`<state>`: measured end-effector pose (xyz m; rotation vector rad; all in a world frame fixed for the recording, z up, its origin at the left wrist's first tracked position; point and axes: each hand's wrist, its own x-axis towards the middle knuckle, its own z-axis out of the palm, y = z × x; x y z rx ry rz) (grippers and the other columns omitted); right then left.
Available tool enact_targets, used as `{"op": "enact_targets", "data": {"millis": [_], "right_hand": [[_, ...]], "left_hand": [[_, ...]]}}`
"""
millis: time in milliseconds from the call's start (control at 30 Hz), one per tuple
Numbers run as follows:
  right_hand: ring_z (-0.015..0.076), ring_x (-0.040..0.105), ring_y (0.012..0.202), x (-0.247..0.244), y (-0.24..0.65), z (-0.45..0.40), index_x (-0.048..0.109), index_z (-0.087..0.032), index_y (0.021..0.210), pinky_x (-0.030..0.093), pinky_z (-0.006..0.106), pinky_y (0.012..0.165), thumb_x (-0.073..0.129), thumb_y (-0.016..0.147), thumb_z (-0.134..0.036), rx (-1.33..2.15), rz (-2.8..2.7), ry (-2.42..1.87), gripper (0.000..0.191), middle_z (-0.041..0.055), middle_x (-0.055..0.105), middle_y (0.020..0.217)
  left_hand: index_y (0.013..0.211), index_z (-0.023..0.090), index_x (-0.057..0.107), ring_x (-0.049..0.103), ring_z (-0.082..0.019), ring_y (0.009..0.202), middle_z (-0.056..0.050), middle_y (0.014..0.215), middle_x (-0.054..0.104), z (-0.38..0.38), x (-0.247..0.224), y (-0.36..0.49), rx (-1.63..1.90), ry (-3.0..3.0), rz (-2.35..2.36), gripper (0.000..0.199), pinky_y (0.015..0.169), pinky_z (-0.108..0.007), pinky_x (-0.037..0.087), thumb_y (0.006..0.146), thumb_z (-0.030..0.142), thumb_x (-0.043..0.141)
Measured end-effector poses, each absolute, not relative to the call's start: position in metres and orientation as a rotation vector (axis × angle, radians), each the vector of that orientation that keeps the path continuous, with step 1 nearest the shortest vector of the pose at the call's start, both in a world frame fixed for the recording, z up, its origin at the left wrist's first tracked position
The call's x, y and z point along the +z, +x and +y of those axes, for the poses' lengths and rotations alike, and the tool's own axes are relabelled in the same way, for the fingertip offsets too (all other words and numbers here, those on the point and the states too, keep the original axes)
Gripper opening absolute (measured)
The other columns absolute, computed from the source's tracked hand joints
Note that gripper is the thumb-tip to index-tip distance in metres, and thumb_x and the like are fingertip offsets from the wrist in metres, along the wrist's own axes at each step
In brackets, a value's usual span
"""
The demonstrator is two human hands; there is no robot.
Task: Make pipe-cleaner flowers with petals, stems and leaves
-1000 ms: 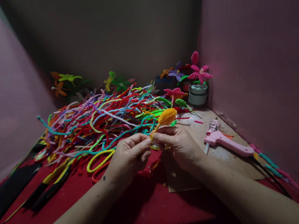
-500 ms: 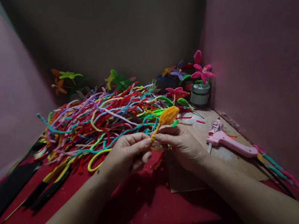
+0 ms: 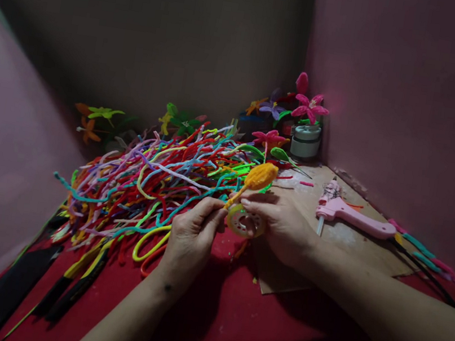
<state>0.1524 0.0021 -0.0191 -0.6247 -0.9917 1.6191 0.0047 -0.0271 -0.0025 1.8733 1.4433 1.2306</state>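
My left hand pinches the lower end of a short stem between thumb and forefinger. At its top is an orange-yellow fuzzy pipe-cleaner bud, tilted to the right. My right hand is closed round a roll of tape with a pale core and a yellowish rim, close below the stem. The right thumb tip lies near the stem; I cannot tell whether it touches. Just left of and behind the hands spreads a heap of loose pipe cleaners in many colours.
A pink glue gun lies on a brown board at the right. Yellow-and-black pliers rest on the red tabletop at the left. Behind stand a pink pipe-cleaner flower and a pale jar.
The bud has tipped further to the right. My left hand has turned and shifted slightly, still pinching the stem. The tape roll in my right hand, mostly hidden before, now shows.
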Motion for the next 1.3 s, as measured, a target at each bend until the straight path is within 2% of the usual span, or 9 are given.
{"op": "enact_targets", "data": {"millis": [100, 300, 500, 633, 800, 933, 1133, 1300], "right_hand": [[0.0098, 0.049, 0.051, -0.019, 0.153, 0.002, 0.065, -0.015, 0.072, 0.035, 0.025, 0.049, 0.061, 0.064, -0.013, 1.702, -1.016, -0.598, 0.009, 0.0011, 0.059, 0.065], [0.0109, 0.052, 0.048, -0.018, 0.156, 0.002, 0.064, -0.014, 0.077, 0.039, 0.026, 0.053, 0.057, 0.065, -0.010, 1.857, -1.089, -0.462, 0.015, 0.0003, 0.058, 0.057], [0.0069, 0.038, 0.042, -0.019, 0.156, 0.003, 0.063, -0.014, 0.072, 0.026, 0.022, 0.043, 0.061, 0.067, -0.015, 1.790, -1.160, -0.504, 0.005, -0.0035, 0.049, 0.048], [0.0046, 0.034, 0.040, -0.019, 0.154, 0.005, 0.062, -0.014, 0.074, 0.018, 0.021, 0.040, 0.069, 0.062, -0.017, 1.773, -1.031, -0.577, 0.013, -0.0051, 0.050, 0.050], [0.0033, 0.028, 0.039, -0.021, 0.153, 0.008, 0.064, -0.014, 0.072, 0.013, 0.022, 0.040, 0.070, 0.063, -0.020, 1.780, -1.057, -0.564, 0.012, -0.0054, 0.049, 0.049], [0.0033, 0.034, 0.042, -0.019, 0.153, 0.008, 0.066, -0.013, 0.074, 0.017, 0.020, 0.041, 0.070, 0.062, -0.017, 1.794, -1.047, -0.613, 0.013, -0.0015, 0.058, 0.057], [0.0015, 0.031, 0.036, -0.019, 0.152, 0.008, 0.066, -0.012, 0.076, 0.016, 0.018, 0.037, 0.069, 0.064, -0.016, 1.897, -1.004, -0.516, 0.013, -0.0038, 0.055, 0.051], [0.0022, 0.042, 0.039, -0.022, 0.151, 0.009, 0.062, -0.012, 0.067, 0.024, 0.016, 0.038, 0.073, 0.063, -0.016, 1.924, -0.937, -0.506, 0.012, -0.0017, 0.059, 0.054]], "left_hand": [[0.075, 0.019, 0.061, 0.045, -0.009, 0.053, 0.003, 0.059, 0.052, -0.027, -0.003, 0.004, 1.195, 1.893, 1.446, 0.011, 0.052, -0.017, 0.035, 0.080, 0.025, 0.054], [0.078, 0.019, 0.061, 0.042, -0.008, 0.050, 0.003, 0.060, 0.052, -0.027, -0.006, 0.003, 1.174, 1.873, 1.429, 0.011, 0.048, -0.017, 0.033, 0.081, 0.026, 0.053], [0.075, 0.017, 0.058, 0.037, -0.005, 0.046, 0.003, 0.058, 0.050, -0.027, -0.005, 0.006, 1.221, 1.724, 1.360, 0.012, 0.042, -0.015, 0.028, 0.081, 0.027, 0.053], [0.078, 0.015, 0.056, 0.031, -0.002, 0.037, 0.005, 0.052, 0.048, -0.025, 0.000, 0.006, 1.104, 1.338, 1.201, 0.014, 0.036, -0.013, 0.021, 0.080, 0.029, 0.056], [0.078, 0.016, 0.053, 0.019, 0.001, 0.030, 0.007, 0.049, 0.045, -0.020, 0.002, 0.000, 0.919, 1.023, 0.946, 0.014, 0.030, -0.011, 0.018, 0.083, 0.028, 0.053], [0.078, 0.015, 0.054, 0.010, 0.002, 0.031, 0.008, 0.050, 0.043, -0.016, 0.001, -0.005, 0.816, 0.927, 0.861, 0.013, 0.027, -0.010, 0.020, 0.085, 0.026, 0.050], [0.079, 0.014, 0.054, 0.004, 0.002, 0.031, 0.009, 0.051, 0.042, -0.013, 0.001, -0.010, 0.734, 0.837, 0.751, 0.014, 0.025, -0.009, 0.020, 0.087, 0.021, 0.045], [0.080, 0.014, 0.054, 0.005, 0.002, 0.029, 0.009, 0.049, 0.042, -0.016, 0.003, -0.007, 0.713, 0.893, 0.758, 0.015, 0.025, -0.010, 0.020, 0.087, 0.023, 0.045]]}}
